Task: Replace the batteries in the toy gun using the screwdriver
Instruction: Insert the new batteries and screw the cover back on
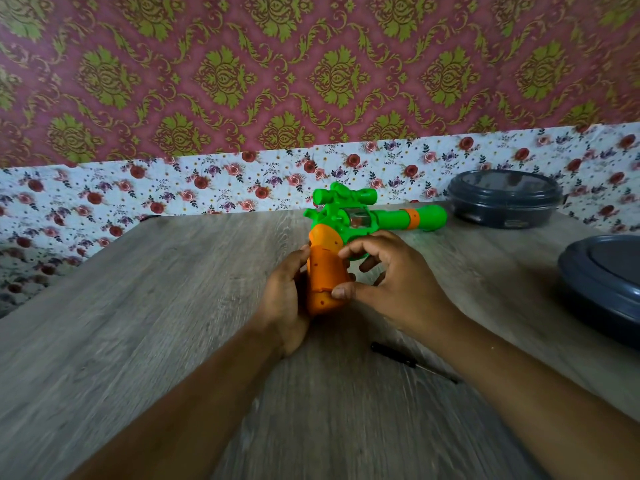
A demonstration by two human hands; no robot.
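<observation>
Wooden table (138, 341), toy gun (346, 230) between both hands, screwdriver (408, 360) nearby.

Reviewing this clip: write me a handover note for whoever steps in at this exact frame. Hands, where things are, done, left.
Left hand: grips the orange grip of the toy gun from the left.
Right hand: thumb and fingertips pinch the same grip, over the cover panel.
Gun is above the table, barrel pointing right.
Screwdriver lies on the table under the right forearm, untouched.
Two dark containers sit at the right; contents not visible.
Done: cannot tell; cover looks closed.
Left: no batteries in view, so whether they are swapped is unclear.
</observation>
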